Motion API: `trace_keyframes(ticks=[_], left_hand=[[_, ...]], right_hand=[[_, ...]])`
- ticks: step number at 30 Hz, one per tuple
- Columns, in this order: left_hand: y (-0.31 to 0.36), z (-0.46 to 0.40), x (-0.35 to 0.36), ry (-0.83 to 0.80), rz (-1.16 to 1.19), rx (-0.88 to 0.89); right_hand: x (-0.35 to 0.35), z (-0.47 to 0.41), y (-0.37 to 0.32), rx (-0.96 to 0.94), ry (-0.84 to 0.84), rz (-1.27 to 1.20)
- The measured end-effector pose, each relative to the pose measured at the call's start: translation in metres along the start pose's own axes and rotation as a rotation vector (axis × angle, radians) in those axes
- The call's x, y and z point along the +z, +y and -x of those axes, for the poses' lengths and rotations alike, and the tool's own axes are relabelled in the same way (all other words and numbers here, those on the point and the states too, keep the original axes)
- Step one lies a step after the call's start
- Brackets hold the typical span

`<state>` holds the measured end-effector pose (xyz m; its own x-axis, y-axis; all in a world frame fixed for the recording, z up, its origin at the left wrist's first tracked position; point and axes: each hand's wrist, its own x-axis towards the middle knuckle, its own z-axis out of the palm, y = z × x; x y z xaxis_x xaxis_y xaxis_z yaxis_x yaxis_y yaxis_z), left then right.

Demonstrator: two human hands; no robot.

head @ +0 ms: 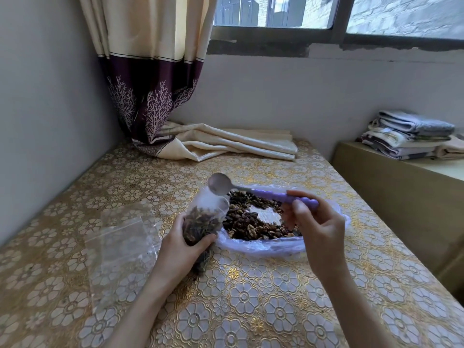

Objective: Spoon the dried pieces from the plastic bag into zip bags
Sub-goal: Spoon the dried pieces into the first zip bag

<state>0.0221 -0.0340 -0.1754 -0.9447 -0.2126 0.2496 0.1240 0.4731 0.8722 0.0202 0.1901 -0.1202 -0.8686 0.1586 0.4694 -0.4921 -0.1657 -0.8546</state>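
Over the zip bag (204, 217) your left hand (184, 243) gripped, your right hand (317, 222) pinched the spoon (253, 190), bowl tipped at its mouth.

One head-worn view looks forward and down, close over the table (251, 310), facing the window (276, 11)

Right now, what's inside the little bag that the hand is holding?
Dark dried pieces fill the lower part of the zip bag. The left hand grips it, and its fingers cover the bottom, so what's there can't be seen.
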Motion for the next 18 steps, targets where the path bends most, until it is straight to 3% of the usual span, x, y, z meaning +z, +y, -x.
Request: trace_keyframes(ticks=[3, 6, 13, 18], left_hand=[[-0.001, 0.000, 0.000, 0.024, 0.066, 0.003], [0.003, 0.001, -0.002, 0.075, 0.168, 0.033], [0.011, 0.002, -0.006, 0.068, 0.391, 0.115], [0.012, 0.000, -0.011, 0.084, 0.478, 0.032]], right_hand=[[-0.012, -0.008, 0.007, 0.066, 0.127, -0.057], [-0.025, -0.013, 0.015, 0.092, 0.210, 0.084], [-0.043, -0.016, 0.026, 0.063, 0.253, 0.415], [-0.047, -0.019, 0.027, 0.043, 0.230, 0.512]])
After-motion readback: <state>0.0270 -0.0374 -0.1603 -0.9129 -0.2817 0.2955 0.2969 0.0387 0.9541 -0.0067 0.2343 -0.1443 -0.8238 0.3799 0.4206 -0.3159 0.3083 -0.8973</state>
